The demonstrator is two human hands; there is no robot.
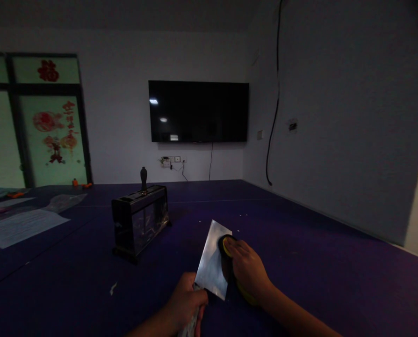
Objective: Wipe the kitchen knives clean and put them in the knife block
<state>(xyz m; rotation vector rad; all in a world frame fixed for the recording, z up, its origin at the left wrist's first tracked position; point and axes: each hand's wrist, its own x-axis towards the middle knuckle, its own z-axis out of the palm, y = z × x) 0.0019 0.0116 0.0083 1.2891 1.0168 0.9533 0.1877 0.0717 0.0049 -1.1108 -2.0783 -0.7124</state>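
Note:
My left hand (190, 299) is closed around the pale handle of a cleaver (211, 264), near the bottom middle of the view. Its broad, shiny blade points away from me, above the purple surface. My right hand (249, 267) is closed on a yellow-and-black pad or cloth (226, 245) at the blade's right side; its exact kind is unclear. More yellow shows under the right wrist. Left of the blade stands a black knife block (123, 229) with clear sides, and a dark-handled tool (143, 175) sticks up from its top.
Papers (26, 227) and clear plastic wrap (65, 201) lie at the left on the purple surface (90, 262). A small white scrap (113, 288) is nearer. A television (198, 112) hangs on the far wall; a black cable (277, 93) dangles at the right.

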